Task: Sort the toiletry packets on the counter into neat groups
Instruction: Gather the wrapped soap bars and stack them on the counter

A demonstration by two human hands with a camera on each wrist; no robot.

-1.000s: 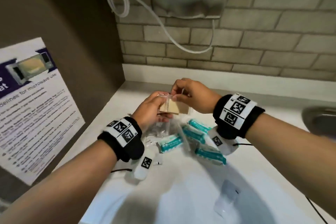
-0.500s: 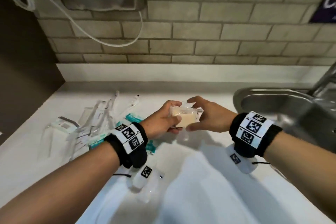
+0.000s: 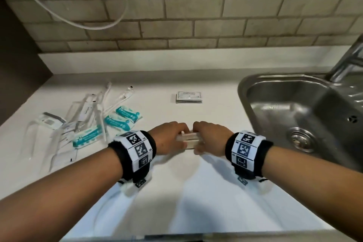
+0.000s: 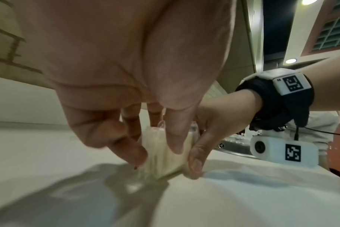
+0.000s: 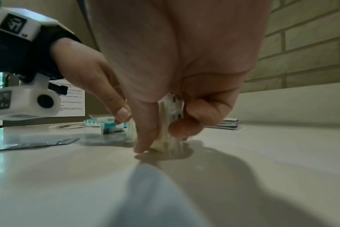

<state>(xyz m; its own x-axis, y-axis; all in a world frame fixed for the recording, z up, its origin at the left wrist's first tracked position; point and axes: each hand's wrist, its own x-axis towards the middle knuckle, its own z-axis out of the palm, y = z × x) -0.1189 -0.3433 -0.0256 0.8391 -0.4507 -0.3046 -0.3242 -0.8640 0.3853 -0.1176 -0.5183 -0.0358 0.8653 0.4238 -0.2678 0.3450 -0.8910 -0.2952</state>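
Both hands pinch the cream packets (image 3: 189, 139) between them: left hand (image 3: 169, 137) at one end, right hand (image 3: 211, 138) at the other, long axis spanning hand to hand, lower edge on the counter (image 3: 196, 192).

I am seeing both hands meeting at the middle of the surface (image 3: 196, 192), the left hand (image 3: 169, 139) and right hand (image 3: 210, 139) pinching a small stack of packets (image 3: 189, 139) standing on it. Left of them the loose packets (image 3: 94, 124) are lying scattered (some overlapping). Behind, toward the wall, a flat stack of sachets (image 3: 189, 97) is sitting alone. The sink (image 3: 290, 108) is lying to the right.
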